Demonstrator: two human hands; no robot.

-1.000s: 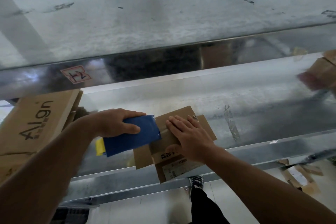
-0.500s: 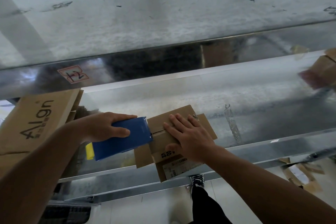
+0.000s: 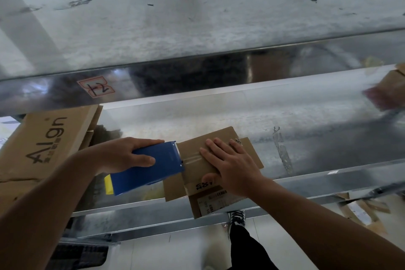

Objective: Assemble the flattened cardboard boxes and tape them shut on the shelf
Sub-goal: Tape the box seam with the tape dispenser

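The left grip (image 3: 129,155) curls round the blue tape dispenser (image 3: 153,166), cutter at the seam of the cardboard box (image 3: 192,147) just right of it on the shelf (image 3: 317,133). The right grip (image 3: 234,166) lies spread flat on the flaps (image 3: 252,153); a taut, straight pull should seat the tape (image 3: 192,159).

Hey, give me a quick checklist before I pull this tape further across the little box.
1. Top of the small box pressed flat by the right hand: ok.
2. Grip of the left hand on the blue tape dispenser: ok.
3. Strip of clear tape stuck down between dispenser and right hand: ok.
4. Start of the tape under the right hand: cannot tell, hidden.
5. One loose flap sticks out at the box's near left: not ok.
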